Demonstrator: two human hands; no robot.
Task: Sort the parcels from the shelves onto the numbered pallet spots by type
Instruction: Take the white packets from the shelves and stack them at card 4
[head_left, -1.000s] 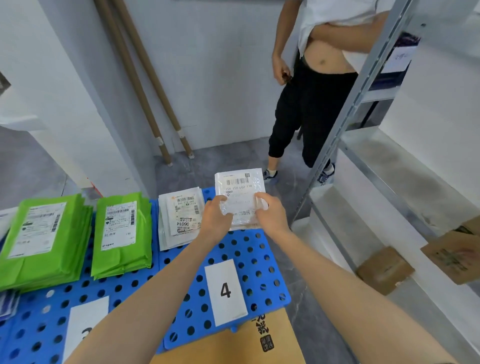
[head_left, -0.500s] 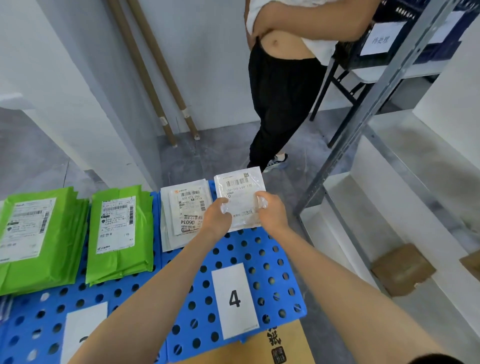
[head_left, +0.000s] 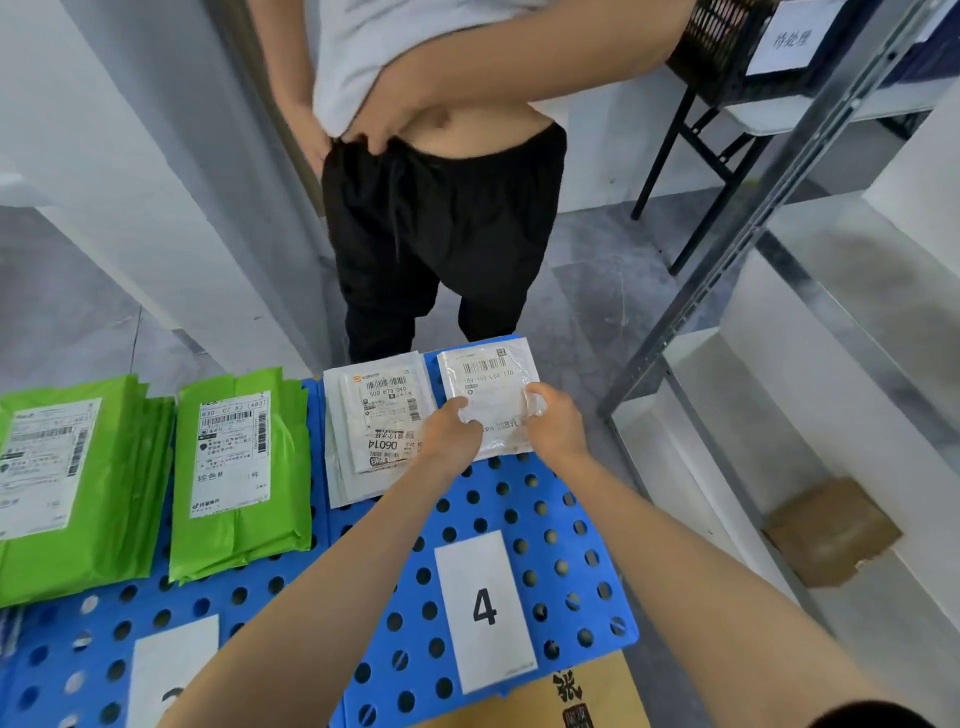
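I hold a small clear plastic parcel with a white barcode label over the far end of the blue perforated pallet. My left hand grips its near left corner and my right hand grips its near right edge. It hangs just right of a stack of white parcels, above the white card marked 4. Two stacks of green parcels lie further left on the pallet.
A person in black trousers stands right behind the pallet's far edge. A grey metal shelf rack rises at right, with a brown cardboard parcel on its low white shelf. A brown box lies at the pallet's near edge.
The person in black trousers has walked up close to the pallet's far edge. My hands have lowered the clear parcel nearer to the pallet beside the white stack.
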